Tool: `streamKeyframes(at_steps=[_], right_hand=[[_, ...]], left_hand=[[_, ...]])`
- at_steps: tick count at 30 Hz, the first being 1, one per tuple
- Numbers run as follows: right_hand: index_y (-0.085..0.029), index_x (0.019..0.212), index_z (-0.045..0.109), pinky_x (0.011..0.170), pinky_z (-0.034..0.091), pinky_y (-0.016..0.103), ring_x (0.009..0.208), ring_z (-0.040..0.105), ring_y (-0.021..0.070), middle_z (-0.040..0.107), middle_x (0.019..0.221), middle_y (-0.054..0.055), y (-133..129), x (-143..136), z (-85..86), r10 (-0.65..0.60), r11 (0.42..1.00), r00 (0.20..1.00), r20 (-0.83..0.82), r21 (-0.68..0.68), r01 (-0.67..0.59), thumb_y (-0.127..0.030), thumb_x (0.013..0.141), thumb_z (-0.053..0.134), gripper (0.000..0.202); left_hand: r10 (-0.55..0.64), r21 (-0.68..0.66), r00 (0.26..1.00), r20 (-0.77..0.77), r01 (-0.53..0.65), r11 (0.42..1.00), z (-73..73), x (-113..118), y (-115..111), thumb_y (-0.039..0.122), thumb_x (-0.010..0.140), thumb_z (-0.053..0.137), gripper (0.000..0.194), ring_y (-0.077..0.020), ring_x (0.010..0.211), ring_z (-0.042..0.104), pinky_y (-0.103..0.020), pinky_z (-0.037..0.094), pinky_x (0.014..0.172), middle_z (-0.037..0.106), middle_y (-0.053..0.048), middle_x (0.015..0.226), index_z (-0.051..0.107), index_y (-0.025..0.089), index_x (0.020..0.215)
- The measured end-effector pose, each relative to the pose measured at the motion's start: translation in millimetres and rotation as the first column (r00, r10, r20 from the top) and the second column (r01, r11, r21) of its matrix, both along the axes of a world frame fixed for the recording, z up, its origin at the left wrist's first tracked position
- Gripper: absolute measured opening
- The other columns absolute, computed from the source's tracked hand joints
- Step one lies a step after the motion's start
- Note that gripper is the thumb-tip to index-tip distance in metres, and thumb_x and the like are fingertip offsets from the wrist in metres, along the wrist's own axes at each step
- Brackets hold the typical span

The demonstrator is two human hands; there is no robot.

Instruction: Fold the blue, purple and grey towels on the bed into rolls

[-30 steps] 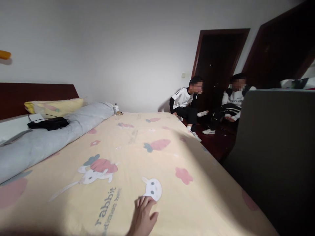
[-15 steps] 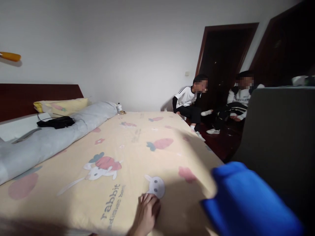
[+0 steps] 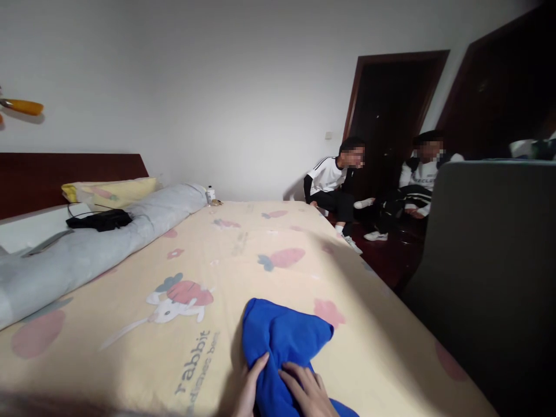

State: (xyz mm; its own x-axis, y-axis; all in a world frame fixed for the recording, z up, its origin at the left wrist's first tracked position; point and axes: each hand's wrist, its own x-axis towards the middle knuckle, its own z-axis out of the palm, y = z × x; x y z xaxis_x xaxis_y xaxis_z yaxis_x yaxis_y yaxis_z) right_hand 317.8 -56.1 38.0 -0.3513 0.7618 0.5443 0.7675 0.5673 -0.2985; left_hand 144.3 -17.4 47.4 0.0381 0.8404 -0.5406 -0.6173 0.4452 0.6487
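Observation:
A blue cloth (image 3: 280, 330), folded and creased, is just above or on the near part of the bed; I cannot tell which. My left hand (image 3: 248, 387) grips its left edge, one digit lying over the fabric and the other fingers hidden. On the right side, my right hand (image 3: 308, 389) has bent fingers gathered on the cloth. The cloth's lower end runs out of view at the bottom. Beneath it is a cream bed sheet (image 3: 234, 272) printed with rabbits and radishes.
A long grey roll of bedding (image 3: 165, 205) lies along the left, with a black item (image 3: 99, 220) on it. Behind are a yellow pillow (image 3: 113, 192) and a dark headboard (image 3: 65, 176). Two people (image 3: 328, 176) sit beyond the bed; a dark grey panel (image 3: 490, 249) stands at right.
The blue cloth has moved from the lower right to the middle, before my hands. My left hand, earlier resting on the sheet, now holds it. My right hand has come into view.

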Motion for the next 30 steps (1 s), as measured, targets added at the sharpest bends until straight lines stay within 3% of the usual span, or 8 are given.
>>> streamKeyframes(at_steps=[3, 8, 11, 15, 19, 22, 26, 30], right_hand=[[-0.034, 0.138, 0.048, 0.085, 0.051, 0.040, 0.101, 0.062, 0.0266, 0.065, 0.117, 0.010, -3.0, 0.4, 20.1, 0.105, 0.994, 0.987, -0.126, 0.039, -0.100, -0.070, 0.086, 0.039, 0.064], [-0.037, 0.129, 0.059, 0.080, 0.053, 0.036, 0.091, 0.067, 0.0224, 0.072, 0.104, 0.006, -1.0, 7.3, 36.5, 0.283, 0.954, 0.937, -0.204, -0.046, -0.298, -0.060, 0.092, 0.040, 0.047], [-0.030, 0.122, 0.065, 0.086, 0.054, 0.033, 0.098, 0.068, 0.0229, 0.073, 0.108, 0.007, -0.9, 9.7, 35.0, 0.092, 0.955, 0.890, -0.446, -0.212, -0.205, -0.056, 0.092, 0.045, 0.045], [-0.024, 0.108, 0.072, 0.088, 0.055, 0.032, 0.102, 0.067, 0.0253, 0.074, 0.106, 0.008, 3.3, 8.9, 27.7, -0.195, 0.919, 0.651, -0.734, -0.369, -0.141, -0.062, 0.083, 0.053, 0.050], [-0.022, 0.087, 0.075, 0.084, 0.056, 0.035, 0.093, 0.068, 0.0284, 0.074, 0.087, 0.006, 9.1, 11.4, 25.1, -0.348, 0.880, 0.443, -0.826, -0.451, -0.150, -0.066, 0.069, 0.065, 0.048], [-0.021, 0.082, 0.072, 0.076, 0.055, 0.034, 0.082, 0.066, 0.0262, 0.070, 0.077, 0.004, 9.4, 14.6, 26.8, -0.396, 0.855, 0.352, -0.848, -0.481, -0.196, -0.063, 0.063, 0.072, 0.046], [-0.021, 0.070, 0.062, 0.056, 0.044, 0.024, 0.057, 0.048, 0.0134, 0.052, 0.059, -0.004, 6.3, 18.3, 26.8, -0.343, 0.784, 0.394, -0.853, -0.491, -0.380, -0.056, 0.061, 0.076, 0.038], [-0.022, 0.070, 0.061, 0.052, 0.032, 0.019, 0.052, 0.030, 0.0076, 0.031, 0.055, -0.009, 1.0, 26.2, 33.6, -0.204, 0.660, 0.590, -0.781, -0.555, -0.507, -0.049, 0.045, 0.084, 0.043]], left_hand=[[0.031, 0.032, 1.000, 0.004, -0.031, 0.999, 6.9, -2.9, 0.3, 0.025, 0.074, 0.078, 0.028, -0.0287, 0.122, 0.059, -0.041, 0.042, 0.109, 0.075, -0.010, 0.107, 0.073, 0.016, 0.100], [0.093, 0.090, 0.974, 0.207, -0.114, 0.989, 20.0, -12.5, 1.6, 0.045, 0.086, 0.062, 0.047, -0.0287, 0.127, 0.054, -0.049, 0.042, 0.109, 0.070, -0.009, 0.122, 0.062, 0.020, 0.126], [0.010, 0.072, 0.963, 0.268, -0.030, 0.997, 18.5, -18.1, 1.3, 0.046, 0.087, 0.059, 0.048, -0.0306, 0.128, 0.053, -0.049, 0.043, 0.108, 0.069, -0.012, 0.121, 0.063, 0.016, 0.125], [-0.161, 0.059, 0.928, 0.336, 0.149, 0.987, 15.5, -22.9, -2.9, 0.044, 0.081, 0.068, 0.045, -0.0304, 0.129, 0.051, -0.044, 0.044, 0.107, 0.069, -0.014, 0.121, 0.068, 0.015, 0.115], [-0.386, 0.121, 0.847, 0.366, 0.368, 0.922, 13.7, -21.8, -7.7, 0.055, 0.071, 0.075, 0.060, -0.0355, 0.129, 0.050, -0.051, 0.042, 0.108, 0.069, -0.014, 0.121, 0.067, 0.016, 0.115], [-0.488, 0.142, 0.806, 0.335, 0.469, 0.872, 9.6, -16.9, -9.4, 0.052, 0.063, 0.082, 0.070, -0.0397, 0.128, 0.050, -0.057, 0.040, 0.108, 0.068, -0.016, 0.122, 0.065, 0.015, 0.120], [-0.337, 0.129, 0.903, 0.268, 0.313, 0.941, 6.5, -9.6, -5.6, 0.042, 0.066, 0.083, 0.059, -0.0386, 0.126, 0.052, -0.052, 0.041, 0.108, 0.068, -0.017, 0.123, 0.068, 0.014, 0.115], [-0.154, 0.111, 0.975, 0.159, 0.137, 0.984, 8.1, -8.1, 2.9, 0.039, 0.072, 0.079, 0.049, -0.0330, 0.124, 0.056, -0.046, 0.044, 0.107, 0.070, -0.013, 0.120, 0.068, 0.018, 0.116]])
